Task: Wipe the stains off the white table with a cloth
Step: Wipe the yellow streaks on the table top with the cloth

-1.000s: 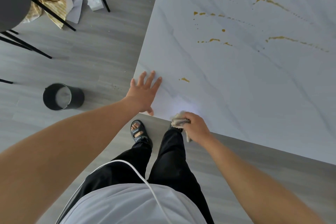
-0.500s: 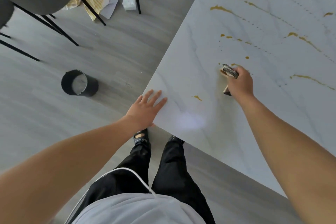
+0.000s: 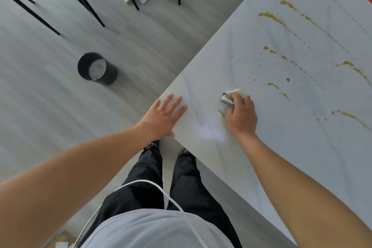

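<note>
**While yellow-brown stains (image 3: 270, 17) remain, wiping is in hand**

As the right hand (image 3: 241, 116) grips the crumpled grey-white cloth (image 3: 231, 95) on the white marbled surface (image 3: 281, 157), the left hand (image 3: 163, 119) lies flat and open at the corner. Next, probably, the cloth must slide onto the small brown stain (image 3: 220, 112) beside it.

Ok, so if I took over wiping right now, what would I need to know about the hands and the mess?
The left hand is open, flat on the near corner of the white table.
The right hand grips the bunched cloth, down on the table.
Done: no cleaned patch can be told.
Left: the nearest stain, just beside the right hand, then the brown streaks and drips farther across the table.
</note>
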`<act>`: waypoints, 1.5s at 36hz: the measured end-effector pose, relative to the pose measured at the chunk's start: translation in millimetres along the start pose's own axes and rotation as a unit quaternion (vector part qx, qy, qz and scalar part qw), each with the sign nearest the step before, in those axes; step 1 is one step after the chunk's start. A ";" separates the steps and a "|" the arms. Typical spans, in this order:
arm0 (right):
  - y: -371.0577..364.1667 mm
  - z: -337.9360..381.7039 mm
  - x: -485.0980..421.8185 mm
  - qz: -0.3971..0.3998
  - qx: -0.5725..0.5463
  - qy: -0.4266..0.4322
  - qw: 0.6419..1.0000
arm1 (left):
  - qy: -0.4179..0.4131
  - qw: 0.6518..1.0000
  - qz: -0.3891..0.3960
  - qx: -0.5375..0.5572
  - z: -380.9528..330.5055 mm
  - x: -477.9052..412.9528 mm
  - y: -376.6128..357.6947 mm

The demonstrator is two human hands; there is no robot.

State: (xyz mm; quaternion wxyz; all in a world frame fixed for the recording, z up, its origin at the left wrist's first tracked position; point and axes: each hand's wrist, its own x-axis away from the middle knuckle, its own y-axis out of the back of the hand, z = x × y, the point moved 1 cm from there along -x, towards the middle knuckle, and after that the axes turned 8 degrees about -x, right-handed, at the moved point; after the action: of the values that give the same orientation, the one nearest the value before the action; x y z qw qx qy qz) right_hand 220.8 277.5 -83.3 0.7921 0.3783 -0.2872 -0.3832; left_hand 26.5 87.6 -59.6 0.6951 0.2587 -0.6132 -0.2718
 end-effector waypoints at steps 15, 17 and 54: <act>-18.3 16.7 21.1 -0.004 0.009 0.063 0.998 | 0.005 1.000 0.007 -0.010 -2.2 1.5 3.6; -24.1 13.3 31.2 0.058 0.035 0.183 0.981 | 0.003 1.000 0.005 -0.010 -1.9 0.6 3.3; -32.0 33.2 50.4 -0.035 -0.016 -0.045 0.998 | -0.025 0.999 -0.037 0.000 7.4 -0.6 -8.5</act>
State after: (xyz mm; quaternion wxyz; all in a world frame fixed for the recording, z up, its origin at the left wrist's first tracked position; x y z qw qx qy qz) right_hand 210.9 209.9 -83.0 0.7708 0.3577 -0.3029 -0.4315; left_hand 18.6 81.7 -65.0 0.6690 0.2741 -0.6202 -0.3042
